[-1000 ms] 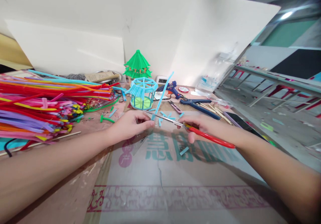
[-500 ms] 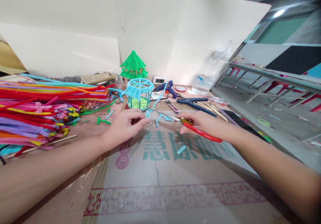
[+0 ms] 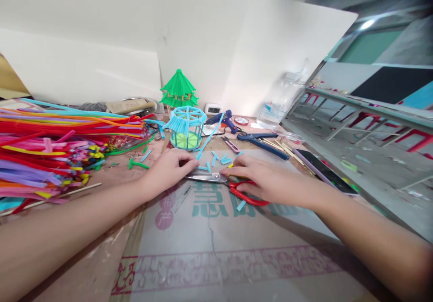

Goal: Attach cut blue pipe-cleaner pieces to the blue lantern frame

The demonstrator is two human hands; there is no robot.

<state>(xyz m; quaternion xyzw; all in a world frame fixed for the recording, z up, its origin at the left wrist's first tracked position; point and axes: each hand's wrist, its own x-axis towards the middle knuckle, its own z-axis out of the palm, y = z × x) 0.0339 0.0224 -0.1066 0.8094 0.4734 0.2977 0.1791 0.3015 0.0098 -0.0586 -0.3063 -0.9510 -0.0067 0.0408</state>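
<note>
My right hand [image 3: 257, 176] is on the red-handled scissors [image 3: 208, 176], its fingers around the handle and near the pivot. The scissors lie low and almost flat over the board, blades closed and pointing left. My left hand [image 3: 172, 169] rests beside the blade tips, thumb and forefinger pressed together; what they pinch is hidden. A light blue pipe cleaner [image 3: 212, 134] slants up and away from close to those fingertips. Several short blue cut pieces [image 3: 225, 159] lie between the hands. Just beyond stands a small round blue pipe-cleaner frame [image 3: 188, 117] with a green base.
A heap of colourful pipe cleaners [image 3: 43, 157] fills the left side. At the back are a green tiered roof model [image 3: 178, 88], a white timer [image 3: 214, 108], a glue gun [image 3: 228, 121] and a plastic bottle [image 3: 279, 101]. Blue pliers [image 3: 264, 144] and a phone [image 3: 323, 171] lie right.
The scissors have come down and turned, from slanting up toward the blue frame to lying level with blades pointing left. My right hand moved with them. My left hand has barely moved.
</note>
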